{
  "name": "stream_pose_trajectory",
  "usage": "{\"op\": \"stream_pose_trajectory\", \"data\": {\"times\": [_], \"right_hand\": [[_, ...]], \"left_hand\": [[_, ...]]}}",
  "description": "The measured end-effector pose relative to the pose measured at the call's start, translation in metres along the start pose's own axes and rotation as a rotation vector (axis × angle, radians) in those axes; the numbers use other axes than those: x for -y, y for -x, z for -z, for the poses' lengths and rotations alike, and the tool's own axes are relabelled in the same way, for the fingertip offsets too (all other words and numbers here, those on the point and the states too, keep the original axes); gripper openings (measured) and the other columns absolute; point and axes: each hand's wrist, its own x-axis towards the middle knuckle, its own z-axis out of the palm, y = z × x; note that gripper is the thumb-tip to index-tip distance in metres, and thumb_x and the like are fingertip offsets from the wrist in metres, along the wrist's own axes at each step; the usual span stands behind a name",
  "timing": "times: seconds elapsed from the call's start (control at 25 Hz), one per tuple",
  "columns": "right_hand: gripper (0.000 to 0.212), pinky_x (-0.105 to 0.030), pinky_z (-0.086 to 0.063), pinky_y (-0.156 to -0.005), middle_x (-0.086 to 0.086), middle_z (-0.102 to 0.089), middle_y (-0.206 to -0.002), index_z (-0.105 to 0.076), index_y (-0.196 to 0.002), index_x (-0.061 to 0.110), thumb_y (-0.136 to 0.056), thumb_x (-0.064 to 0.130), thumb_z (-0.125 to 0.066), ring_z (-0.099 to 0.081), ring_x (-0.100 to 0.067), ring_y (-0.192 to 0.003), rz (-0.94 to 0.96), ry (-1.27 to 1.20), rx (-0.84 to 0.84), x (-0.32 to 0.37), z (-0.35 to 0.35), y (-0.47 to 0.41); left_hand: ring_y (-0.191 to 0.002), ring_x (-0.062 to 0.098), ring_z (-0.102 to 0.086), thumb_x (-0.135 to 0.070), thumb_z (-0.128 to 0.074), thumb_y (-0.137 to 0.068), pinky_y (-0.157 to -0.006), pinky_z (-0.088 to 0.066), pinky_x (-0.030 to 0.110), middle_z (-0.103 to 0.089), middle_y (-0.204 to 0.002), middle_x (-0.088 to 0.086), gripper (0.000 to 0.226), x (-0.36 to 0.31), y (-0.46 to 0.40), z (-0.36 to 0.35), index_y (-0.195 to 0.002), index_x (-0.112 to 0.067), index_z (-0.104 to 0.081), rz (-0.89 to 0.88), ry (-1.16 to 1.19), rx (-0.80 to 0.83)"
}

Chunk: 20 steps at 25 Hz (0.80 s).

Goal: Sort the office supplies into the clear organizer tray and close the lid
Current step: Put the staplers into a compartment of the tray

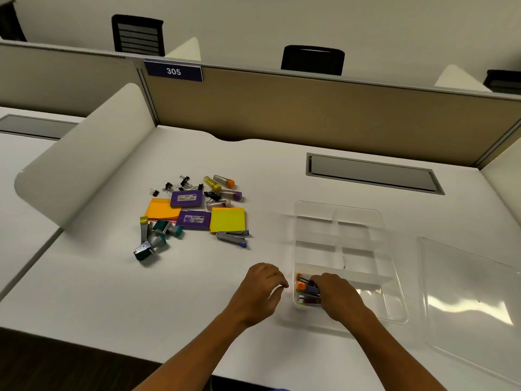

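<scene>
The clear organizer tray (363,218) lies on the white desk, right of centre, with several compartments. In its near-left compartment lie small staplers with orange ends (306,289). My right hand (339,294) reaches into that compartment, its fingers on the staplers; whether it grips one is hidden. My left hand (260,289) hovers just left of the tray with loosely curled fingers, holding nothing. The clear lid (473,306) lies flat to the right of the tray. A pile of supplies sits at centre left: sticky notes (227,220), purple boxes (186,199), binder clips (184,182), tubes (224,182), another stapler (232,237).
Green and silver items (153,237) lie at the pile's near-left. A grey cable hatch (372,172) is set into the desk behind the tray. A curved white divider (84,153) bounds the left side; a tan partition (310,108) stands behind.
</scene>
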Motion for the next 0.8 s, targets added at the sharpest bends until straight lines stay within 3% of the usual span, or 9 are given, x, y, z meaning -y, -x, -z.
{"op": "stream_pose_trajectory", "data": {"times": [0.2,0.4,0.64,0.8], "right_hand": [[0.033,-0.026,-0.045,-0.083,-0.006,-0.062,-0.117,-0.056,-0.123,0.017,-0.091,0.015,-0.062,-0.062,-0.021,-0.104,0.011,0.053,-0.036,-0.002,-0.002,-0.002],[0.03,-0.025,-0.042,-0.075,-0.005,-0.062,-0.113,-0.06,-0.121,0.02,-0.091,0.017,-0.061,-0.063,-0.022,-0.099,0.008,0.023,-0.038,-0.003,-0.002,-0.001],[0.026,-0.027,-0.049,-0.083,-0.006,-0.058,-0.115,-0.056,-0.115,0.016,-0.091,0.017,-0.062,-0.061,-0.02,-0.097,-0.024,-0.003,-0.045,0.001,-0.002,0.0],[0.034,-0.027,-0.048,-0.086,-0.005,-0.063,-0.12,-0.056,-0.124,0.018,-0.091,0.017,-0.062,-0.063,-0.021,-0.104,-0.017,-0.019,-0.097,0.001,0.004,0.001]], "left_hand": [[-0.109,0.01,-0.057,-0.025,-0.06,-0.089,-0.102,-0.033,0.022,-0.069,-0.107,-0.008,0.017,0.006,0.003,0.001,-0.104,-0.024,-0.069,0.011,0.003,-0.029],[-0.109,0.011,-0.058,-0.025,-0.059,-0.089,-0.101,-0.032,0.022,-0.069,-0.106,-0.008,0.017,0.009,0.006,0.001,-0.103,-0.024,-0.068,0.028,0.012,-0.036],[-0.107,0.01,-0.058,-0.024,-0.059,-0.088,-0.101,-0.036,0.023,-0.069,-0.104,-0.009,0.016,0.012,0.007,0.0,-0.102,-0.025,-0.068,0.027,0.024,-0.05],[-0.115,0.011,-0.055,-0.028,-0.058,-0.09,-0.103,-0.032,0.022,-0.066,-0.116,-0.006,0.024,0.013,0.009,-0.001,-0.113,-0.023,-0.065,0.111,0.071,-0.055]]}}
